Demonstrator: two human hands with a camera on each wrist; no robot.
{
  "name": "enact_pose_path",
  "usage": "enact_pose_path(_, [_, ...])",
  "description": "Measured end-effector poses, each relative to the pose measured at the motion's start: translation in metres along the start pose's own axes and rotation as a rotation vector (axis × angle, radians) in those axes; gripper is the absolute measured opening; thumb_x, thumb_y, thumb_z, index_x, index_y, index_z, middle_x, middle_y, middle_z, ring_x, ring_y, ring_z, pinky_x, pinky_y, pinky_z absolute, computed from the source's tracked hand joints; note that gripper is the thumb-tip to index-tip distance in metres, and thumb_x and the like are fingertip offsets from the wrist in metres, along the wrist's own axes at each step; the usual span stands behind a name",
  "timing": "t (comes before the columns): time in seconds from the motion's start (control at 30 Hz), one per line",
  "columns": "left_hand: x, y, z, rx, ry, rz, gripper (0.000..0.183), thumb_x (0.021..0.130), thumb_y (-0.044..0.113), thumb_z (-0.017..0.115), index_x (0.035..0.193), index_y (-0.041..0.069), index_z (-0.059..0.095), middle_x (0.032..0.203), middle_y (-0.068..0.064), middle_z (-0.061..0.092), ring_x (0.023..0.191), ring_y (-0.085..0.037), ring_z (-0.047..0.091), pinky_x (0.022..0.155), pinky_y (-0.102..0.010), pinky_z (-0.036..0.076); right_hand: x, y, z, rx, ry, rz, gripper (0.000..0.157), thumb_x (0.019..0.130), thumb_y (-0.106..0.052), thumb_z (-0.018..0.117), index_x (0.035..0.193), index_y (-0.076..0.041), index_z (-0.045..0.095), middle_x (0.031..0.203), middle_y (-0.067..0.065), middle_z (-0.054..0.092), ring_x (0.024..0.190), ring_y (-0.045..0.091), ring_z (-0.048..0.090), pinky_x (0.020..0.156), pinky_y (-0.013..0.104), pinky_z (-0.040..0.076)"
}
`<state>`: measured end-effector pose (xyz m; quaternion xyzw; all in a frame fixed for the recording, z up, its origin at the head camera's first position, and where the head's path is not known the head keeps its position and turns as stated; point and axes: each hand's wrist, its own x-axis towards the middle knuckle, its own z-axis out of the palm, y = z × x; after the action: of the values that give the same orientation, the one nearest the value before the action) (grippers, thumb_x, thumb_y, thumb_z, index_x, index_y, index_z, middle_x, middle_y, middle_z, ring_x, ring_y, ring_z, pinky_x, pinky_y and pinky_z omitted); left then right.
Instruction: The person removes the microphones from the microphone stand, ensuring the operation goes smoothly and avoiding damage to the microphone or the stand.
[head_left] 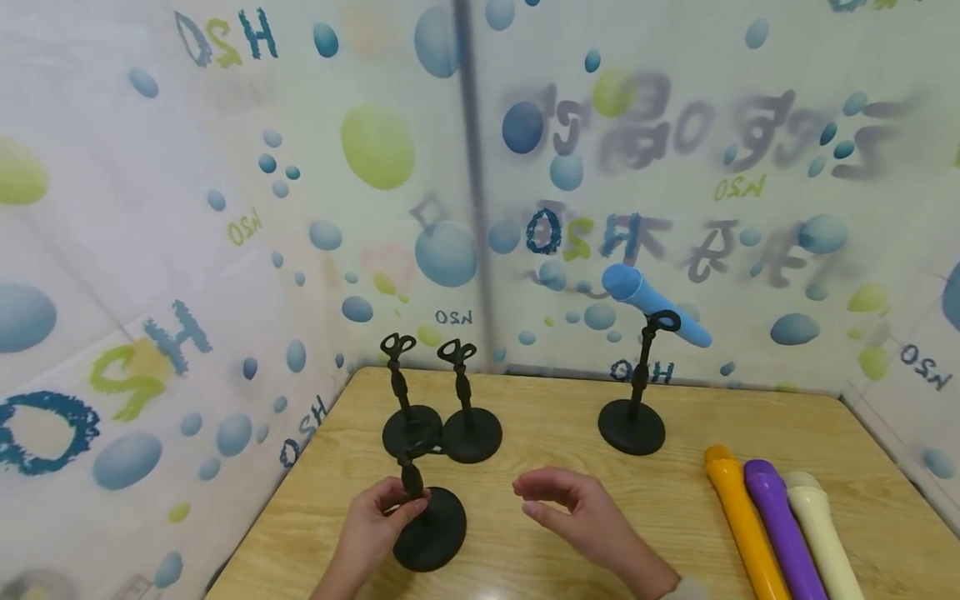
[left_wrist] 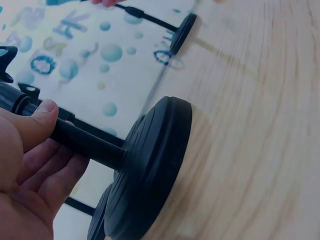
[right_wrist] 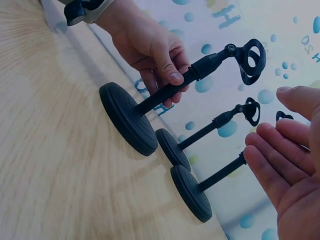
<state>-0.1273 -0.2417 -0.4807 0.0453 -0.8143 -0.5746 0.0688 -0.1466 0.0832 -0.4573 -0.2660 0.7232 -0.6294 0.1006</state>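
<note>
My left hand (head_left: 378,521) grips the pole of a black microphone stand (head_left: 430,529), thumb on one side and fingers round the other. In the left wrist view the stand's round base (left_wrist: 155,165) is right at the wooden table. To the right, my right hand (head_left: 573,512) hovers over the table with bent, relaxed fingers and a gap to the thumb, holding nothing. Just behind the held stand are two more black microphone stands (head_left: 471,433) (head_left: 401,392), side by side with bare clips. Farther right, another stand (head_left: 632,425) carries a blue microphone (head_left: 660,308) tilted in its clip.
Orange (head_left: 742,517), purple (head_left: 783,525) and cream (head_left: 825,533) microphones lie side by side at the table's right front. A printed curtain (head_left: 405,275) with bubble patterns hangs behind and beside the wooden table (head_left: 540,417).
</note>
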Motion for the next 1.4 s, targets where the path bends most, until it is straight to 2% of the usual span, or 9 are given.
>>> enact_pose_path(0.23, [-0.005,-0.005,-0.015,0.02,0.068,-0.032,0.012,0.092,0.003,0.084,0.103,0.004,0.079,0.104,-0.009,0.084,0.093,-0.005,0.076,0.082,-0.02,0.059,0.003,0.001,0.009,0.003,-0.019,0.011,0.029,0.106,-0.019,0.071,0.132,-0.006,0.073,0.133,0.02,0.074,0.115,0.005,0.072,0.104,0.025,0.058])
enact_pose_path(0.43, [-0.008,-0.007,-0.028,0.038,0.096,-0.034,0.012,0.093,0.003,0.083,0.104,0.002,0.078,0.107,-0.011,0.083,0.094,-0.004,0.076,0.086,-0.021,0.059,0.006,0.001,0.015,0.026,-0.035,0.012,0.029,0.106,-0.02,0.071,0.132,-0.006,0.074,0.134,0.024,0.073,0.115,0.004,0.072,0.104,0.026,0.057])
enact_pose_path(0.53, [-0.008,-0.008,-0.032,0.059,0.112,-0.042,0.012,0.093,0.004,0.083,0.104,0.004,0.079,0.106,-0.009,0.084,0.094,-0.003,0.076,0.086,-0.019,0.058,0.007,0.001,0.017,0.03,-0.037,0.017,0.029,0.106,-0.019,0.071,0.132,-0.007,0.074,0.134,0.021,0.073,0.116,0.007,0.073,0.105,0.026,0.058])
enact_pose_path(0.7, [-0.005,-0.008,-0.037,0.096,0.151,-0.031,0.012,0.093,0.004,0.084,0.104,0.006,0.08,0.105,-0.007,0.084,0.093,-0.002,0.076,0.084,-0.016,0.056,0.008,0.0,0.019,0.036,-0.04,0.042,0.03,0.106,-0.022,0.072,0.133,-0.008,0.074,0.134,0.018,0.074,0.118,0.013,0.073,0.105,0.026,0.058])
enact_pose_path(1.0, [0.007,-0.01,-0.041,0.118,0.183,-0.019,0.014,0.093,0.006,0.084,0.107,0.005,0.079,0.107,-0.007,0.084,0.093,0.0,0.075,0.085,-0.017,0.057,0.005,-0.003,0.021,0.051,-0.058,0.072,0.034,0.107,-0.023,0.071,0.135,-0.005,0.072,0.137,0.023,0.072,0.116,0.005,0.072,0.107,0.03,0.058])
enact_pose_path(1.1, [0.012,-0.011,-0.042,0.146,0.196,-0.023,0.015,0.095,0.008,0.083,0.109,0.006,0.079,0.108,-0.007,0.084,0.097,-0.006,0.077,0.089,-0.024,0.061,0.005,-0.003,0.02,0.053,-0.053,0.081,0.035,0.107,-0.024,0.071,0.136,-0.005,0.071,0.137,0.021,0.072,0.118,0.011,0.073,0.107,0.028,0.058])
enact_pose_path(1.2, [0.017,-0.012,-0.042,0.167,0.216,-0.018,0.015,0.096,0.009,0.082,0.11,0.007,0.079,0.109,-0.008,0.084,0.099,-0.01,0.077,0.094,-0.037,0.064,0.004,-0.002,0.021,0.054,-0.051,0.079,0.035,0.106,-0.024,0.071,0.136,-0.005,0.071,0.137,0.022,0.072,0.119,0.011,0.073,0.106,0.027,0.058])
enact_pose_path(1.33, [0.021,-0.01,-0.041,0.174,0.253,-0.009,0.014,0.097,0.008,0.081,0.11,0.005,0.078,0.109,-0.01,0.084,0.101,-0.016,0.077,0.101,-0.052,0.062,0.002,-0.001,0.021,0.059,-0.052,0.074,0.034,0.107,-0.022,0.071,0.136,-0.005,0.071,0.137,0.024,0.072,0.116,0.004,0.072,0.105,0.025,0.058])
enact_pose_path(1.4, [0.023,-0.01,-0.04,0.18,0.27,-0.006,0.013,0.097,0.008,0.081,0.11,0.004,0.078,0.109,-0.011,0.084,0.103,-0.02,0.078,0.103,-0.056,0.06,0.001,-0.001,0.022,0.069,-0.052,0.081,0.034,0.107,-0.022,0.071,0.136,-0.005,0.071,0.137,0.023,0.072,0.117,0.006,0.072,0.105,0.024,0.058])
